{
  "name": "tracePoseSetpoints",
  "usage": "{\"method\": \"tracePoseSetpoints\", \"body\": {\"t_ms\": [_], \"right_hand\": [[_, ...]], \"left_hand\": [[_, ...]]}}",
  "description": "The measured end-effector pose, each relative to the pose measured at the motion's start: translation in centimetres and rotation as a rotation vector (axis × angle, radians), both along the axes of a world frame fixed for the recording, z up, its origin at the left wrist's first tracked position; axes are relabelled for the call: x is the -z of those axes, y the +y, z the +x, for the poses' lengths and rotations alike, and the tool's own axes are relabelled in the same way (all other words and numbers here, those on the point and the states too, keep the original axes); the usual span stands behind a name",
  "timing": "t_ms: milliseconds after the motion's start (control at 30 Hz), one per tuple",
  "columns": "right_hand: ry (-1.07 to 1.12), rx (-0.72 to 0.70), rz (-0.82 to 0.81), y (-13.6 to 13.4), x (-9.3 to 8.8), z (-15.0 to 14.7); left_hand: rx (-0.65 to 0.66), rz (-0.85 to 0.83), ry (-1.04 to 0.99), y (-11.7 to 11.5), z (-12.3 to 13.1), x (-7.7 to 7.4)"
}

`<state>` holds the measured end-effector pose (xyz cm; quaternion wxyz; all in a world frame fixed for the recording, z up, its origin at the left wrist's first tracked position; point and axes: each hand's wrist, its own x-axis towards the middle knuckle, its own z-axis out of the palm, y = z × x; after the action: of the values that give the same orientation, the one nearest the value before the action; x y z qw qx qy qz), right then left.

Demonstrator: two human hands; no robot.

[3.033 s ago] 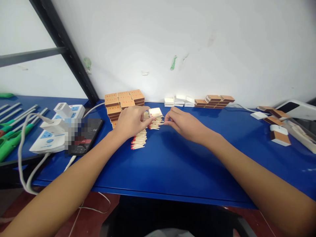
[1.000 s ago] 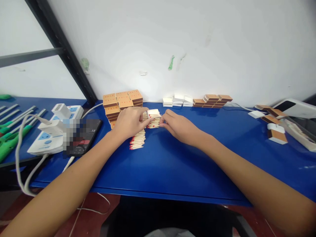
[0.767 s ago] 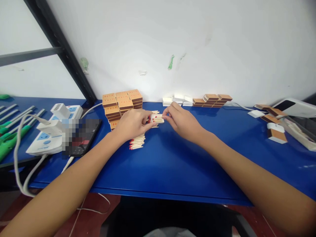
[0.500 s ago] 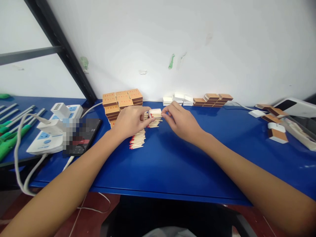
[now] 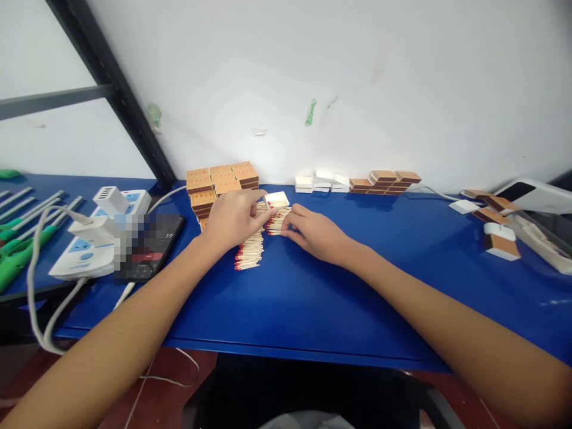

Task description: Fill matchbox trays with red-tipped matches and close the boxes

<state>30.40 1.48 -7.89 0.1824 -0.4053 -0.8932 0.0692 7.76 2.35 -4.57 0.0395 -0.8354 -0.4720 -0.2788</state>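
Between thumb and fingers, my left hand [image 5: 235,217] grips a white matchbox tray [image 5: 277,199] with matches inside, held above the matches on the table. My right hand [image 5: 313,231] is closed in a pinch at the right end of a pile of red-tipped matches [image 5: 274,225]; whether a match is between its fingertips is too small to make out. Another row of matches [image 5: 248,253] lies on the blue table, nearer to me and below the left hand. Stacked orange matchboxes [image 5: 222,179] stand just behind the left hand, partly covered by it.
Against the wall are white matchbox trays [image 5: 322,180] and brown matchbox sleeves [image 5: 384,181]. More box pieces [image 5: 501,243] lie at the right beside a white device [image 5: 536,193]. A power strip [image 5: 84,253] and a phone [image 5: 156,247] occupy the left of the blue table [image 5: 339,316].
My right hand has come down from beside the tray to the matches below it. The tray in my left hand has shifted slightly left and tilted.
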Motion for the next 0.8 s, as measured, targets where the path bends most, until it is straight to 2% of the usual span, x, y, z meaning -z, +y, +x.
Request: {"method": "tracePoseSetpoints", "body": {"t_ms": [167, 433, 567, 800], "right_hand": [[-0.047, 0.005, -0.032, -0.3, -0.6, 0.2], [-0.069, -0.016, -0.043, -0.5, -0.4, 0.1], [-0.111, 0.005, -0.041, -0.5, -1.1, 0.4], [0.009, 0.122, 0.124, 0.1, -2.2, 1.5]], "left_hand": [[0.001, -0.011, 0.018, 0.0, -0.1, 0.0], [0.017, -0.039, 0.057, 0.0, -0.1, 0.0], [0.024, -0.045, 0.081, 0.0, -0.2, -0.1], [0.123, -0.081, 0.082, 0.0, 0.1, 0.2]]}}
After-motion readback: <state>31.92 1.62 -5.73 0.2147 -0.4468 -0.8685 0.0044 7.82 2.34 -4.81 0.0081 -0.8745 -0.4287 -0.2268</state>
